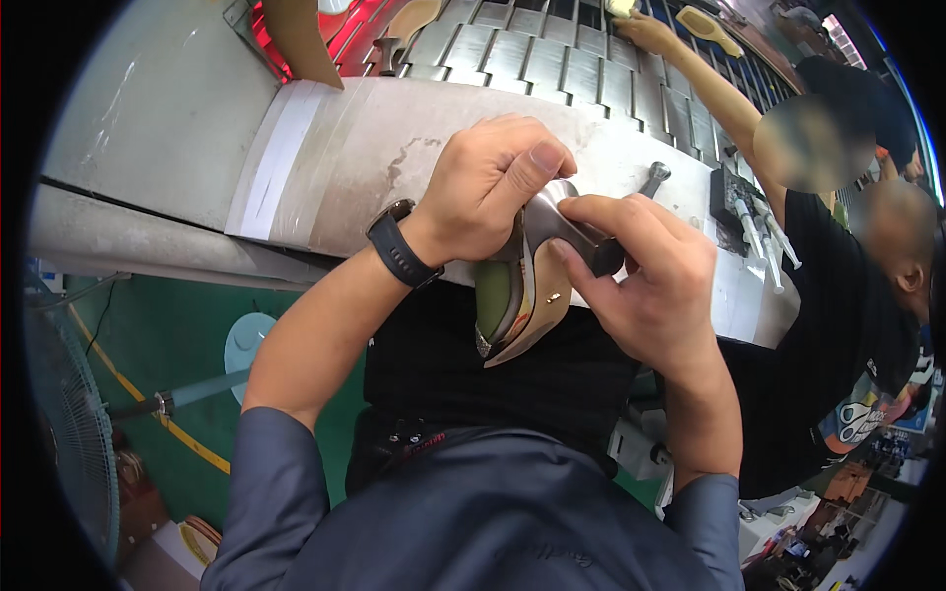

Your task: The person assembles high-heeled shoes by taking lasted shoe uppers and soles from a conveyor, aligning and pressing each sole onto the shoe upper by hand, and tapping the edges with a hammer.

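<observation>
A high-heeled shoe (545,292) is held sole-up, its pointed toe toward me and down. It has a tan sole, a green part along its left side and a smooth grey heel (574,221) ending in a black tip (607,258). My left hand (491,187) is closed round the back end of the shoe, with the thumb up near the base of the heel; its other fingers are partly hidden. My right hand (645,271) grips the heel, index finger on top and thumb at the side near the black tip.
Beyond the worktable (394,187) runs a metal slatted conveyor (552,59) carrying tan-soled shoes (709,30). A hammer-like tool (654,178) and a black tool holder (734,202) lie right. A co-worker's arm (714,89) reaches across there. A fan (74,414) stands left, near a blue stool (246,347).
</observation>
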### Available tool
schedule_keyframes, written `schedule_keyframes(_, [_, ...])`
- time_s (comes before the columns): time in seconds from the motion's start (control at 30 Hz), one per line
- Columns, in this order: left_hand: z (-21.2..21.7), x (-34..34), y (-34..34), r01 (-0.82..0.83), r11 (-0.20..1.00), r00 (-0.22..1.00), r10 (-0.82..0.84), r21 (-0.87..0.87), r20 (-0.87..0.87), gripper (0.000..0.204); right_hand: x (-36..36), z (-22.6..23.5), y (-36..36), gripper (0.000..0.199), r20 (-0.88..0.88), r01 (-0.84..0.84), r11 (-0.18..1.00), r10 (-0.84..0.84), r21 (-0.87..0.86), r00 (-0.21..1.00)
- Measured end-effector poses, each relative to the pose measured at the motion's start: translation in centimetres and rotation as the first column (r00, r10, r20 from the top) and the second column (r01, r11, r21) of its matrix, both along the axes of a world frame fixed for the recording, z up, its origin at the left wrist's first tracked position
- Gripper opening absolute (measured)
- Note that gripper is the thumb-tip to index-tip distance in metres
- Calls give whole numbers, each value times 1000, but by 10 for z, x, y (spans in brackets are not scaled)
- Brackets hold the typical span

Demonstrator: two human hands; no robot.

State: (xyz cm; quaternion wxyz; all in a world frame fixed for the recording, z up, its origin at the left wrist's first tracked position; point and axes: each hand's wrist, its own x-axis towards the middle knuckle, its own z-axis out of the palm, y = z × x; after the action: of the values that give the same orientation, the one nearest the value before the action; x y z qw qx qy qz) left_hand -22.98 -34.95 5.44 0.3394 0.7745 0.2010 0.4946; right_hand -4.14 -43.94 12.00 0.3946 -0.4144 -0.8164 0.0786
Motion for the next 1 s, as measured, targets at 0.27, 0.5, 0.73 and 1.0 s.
schedule_keyframes(0.27, [-4,-3,5,64,903,997,-41,-425,63,88,4,-12,-16,41,-7,80,977,-80,198,997])
schedule_keyframes(0.5, [-7,2,5,58,954,998,-57,-294,12,96,-10,-46,11,38,-39,56,927,-44,372,998])
schedule_keyframes(0.73, [-11,5,7,100,975,987,-73,-196,142,76,-11,-49,12,39,-61,72,923,-52,377,997])
schedule_keyframes(1.0, [-4,5,14,77,992,997,-75,-104,26,74,-6,-49,23,35,-13,37,903,-35,427,999])
